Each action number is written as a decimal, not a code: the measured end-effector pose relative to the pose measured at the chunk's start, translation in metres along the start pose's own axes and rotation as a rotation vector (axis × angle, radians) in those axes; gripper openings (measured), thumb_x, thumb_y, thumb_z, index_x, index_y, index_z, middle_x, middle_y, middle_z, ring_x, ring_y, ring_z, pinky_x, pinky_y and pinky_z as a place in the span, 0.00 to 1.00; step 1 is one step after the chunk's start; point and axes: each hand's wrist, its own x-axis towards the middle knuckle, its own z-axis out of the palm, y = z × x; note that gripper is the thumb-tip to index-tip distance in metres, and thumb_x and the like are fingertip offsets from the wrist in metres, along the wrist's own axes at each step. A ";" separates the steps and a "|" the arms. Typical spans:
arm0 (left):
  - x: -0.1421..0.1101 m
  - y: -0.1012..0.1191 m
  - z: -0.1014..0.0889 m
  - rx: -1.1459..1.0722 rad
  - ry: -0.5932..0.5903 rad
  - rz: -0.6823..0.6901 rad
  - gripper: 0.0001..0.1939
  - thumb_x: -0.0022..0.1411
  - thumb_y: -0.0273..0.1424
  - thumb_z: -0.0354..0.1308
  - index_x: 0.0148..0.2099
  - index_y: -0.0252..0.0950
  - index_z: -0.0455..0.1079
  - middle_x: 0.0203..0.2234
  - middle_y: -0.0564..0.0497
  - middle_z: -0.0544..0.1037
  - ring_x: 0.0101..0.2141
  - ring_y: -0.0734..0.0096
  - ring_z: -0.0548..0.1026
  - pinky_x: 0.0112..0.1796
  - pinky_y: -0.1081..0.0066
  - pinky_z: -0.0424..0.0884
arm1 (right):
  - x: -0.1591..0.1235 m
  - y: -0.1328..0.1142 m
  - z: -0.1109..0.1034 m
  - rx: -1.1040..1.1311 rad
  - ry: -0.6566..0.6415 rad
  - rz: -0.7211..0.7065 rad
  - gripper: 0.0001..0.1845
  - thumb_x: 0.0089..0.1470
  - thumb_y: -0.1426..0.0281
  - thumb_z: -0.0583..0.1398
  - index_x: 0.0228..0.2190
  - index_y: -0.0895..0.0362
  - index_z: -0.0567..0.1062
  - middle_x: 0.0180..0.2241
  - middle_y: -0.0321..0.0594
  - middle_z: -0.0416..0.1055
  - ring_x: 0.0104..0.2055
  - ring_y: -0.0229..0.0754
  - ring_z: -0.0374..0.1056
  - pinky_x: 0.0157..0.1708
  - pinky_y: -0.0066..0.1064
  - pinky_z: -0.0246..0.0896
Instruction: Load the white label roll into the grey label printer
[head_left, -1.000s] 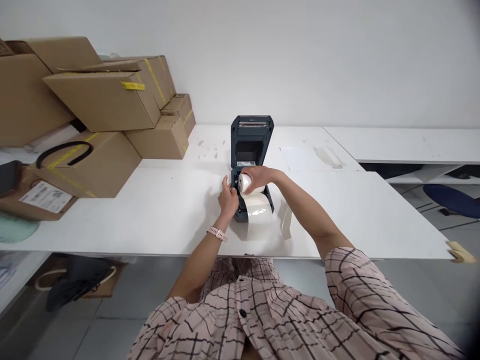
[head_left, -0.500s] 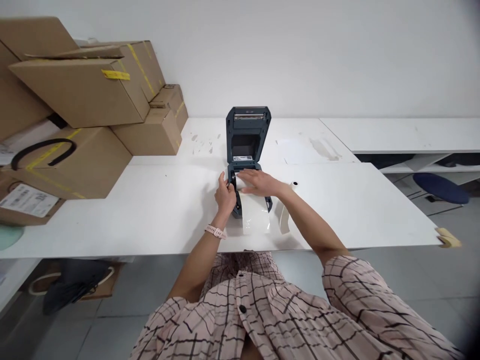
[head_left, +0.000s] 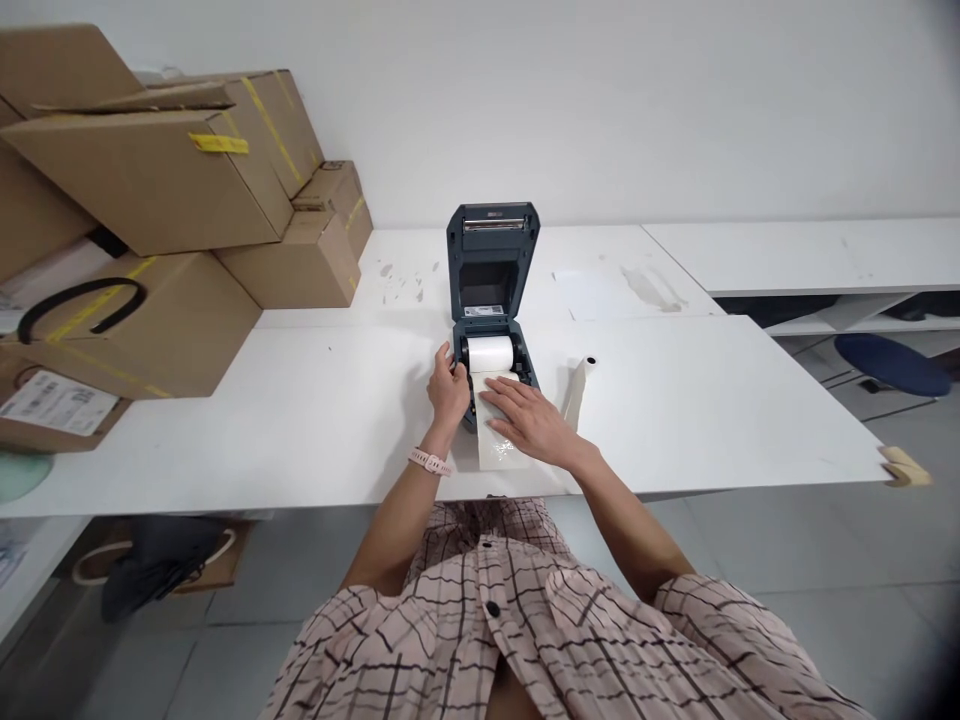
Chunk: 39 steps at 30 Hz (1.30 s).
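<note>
White table [head_left: 360, 430] is before me, and nearest to its front edge comes the free end of the paper strip [head_left: 491, 454], which reaches out past the front of the label printer [head_left: 501, 326]. Upon this strip my right hand [head_left: 529, 418] rests open, palm down, fingers a little spread; I judge that it presses there so the paper lies flat. The strip's long axis runs from the white roll [head_left: 490, 354] toward me. My left hand [head_left: 448, 390] is at the printer's left side with bent fingers, perhaps to steady it; its fingertips are partly hidden, so I cannot tell whether they grip something. Near the printer's right side lies a loose pale piece [head_left: 578, 388], lengthwise away from me. The roll sits inside the printer between dark holders, its axis going left to right, I suppose so that it can turn and feed toward me. Farther, the lid [head_left: 493, 250] stands raised, inner face to me, which leaves room for the hands. Cardboard boxes [head_left: 172, 180] are stacked at far left, before the wall [head_left: 637, 110].
</note>
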 end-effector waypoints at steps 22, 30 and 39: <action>-0.103 -0.045 -0.023 0.673 -0.286 0.886 0.34 0.70 0.36 0.52 0.75 0.36 0.53 0.72 0.37 0.59 0.73 0.50 0.51 0.70 0.38 0.44 | 0.215 0.121 -0.144 0.636 0.320 0.157 0.47 0.59 0.32 0.46 0.59 0.54 0.71 0.64 0.46 0.67 0.71 0.56 0.56 0.72 0.55 0.44; -0.099 -0.070 -0.002 0.348 0.029 0.856 0.32 0.71 0.55 0.39 0.46 0.44 0.81 0.56 0.43 0.80 0.65 0.53 0.68 0.70 0.44 0.51 | 0.113 0.049 -0.113 0.501 0.592 0.044 0.32 0.66 0.41 0.48 0.52 0.48 0.78 0.54 0.41 0.76 0.62 0.51 0.67 0.66 0.49 0.57; -0.092 -0.086 0.003 0.301 0.074 0.785 0.42 0.61 0.68 0.36 0.45 0.48 0.82 0.53 0.40 0.81 0.67 0.46 0.64 0.71 0.40 0.35 | 0.002 0.003 -0.012 0.438 0.591 0.208 0.20 0.70 0.58 0.50 0.48 0.44 0.80 0.46 0.40 0.82 0.55 0.52 0.72 0.59 0.53 0.63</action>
